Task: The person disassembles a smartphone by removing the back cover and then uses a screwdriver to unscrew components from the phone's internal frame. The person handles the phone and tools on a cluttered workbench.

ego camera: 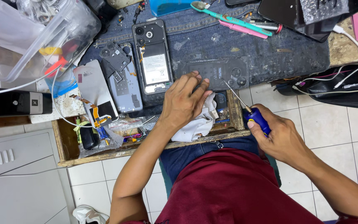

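Observation:
My left hand (185,101) rests palm down on the near end of a dark phone back panel (224,74) lying on the denim mat, with a white cloth (197,124) under the wrist. My right hand (278,137) grips a blue-handled screwdriver (255,118); its thin shaft slants up and left, and the tip meets the panel beside the camera holes. Left of my hand lies an opened phone (153,58) with its battery showing, and further left a grey phone frame (123,81) with loose parts on it.
A detached screen with an orange flex cable (95,93) lies at the left. A clear plastic tub (42,37) stands at the top left. A teal toothbrush (228,18), pink tweezers (243,30), a dark tablet (307,16) and white cables (353,41) line the back. An open wooden drawer (104,141) holds small tools.

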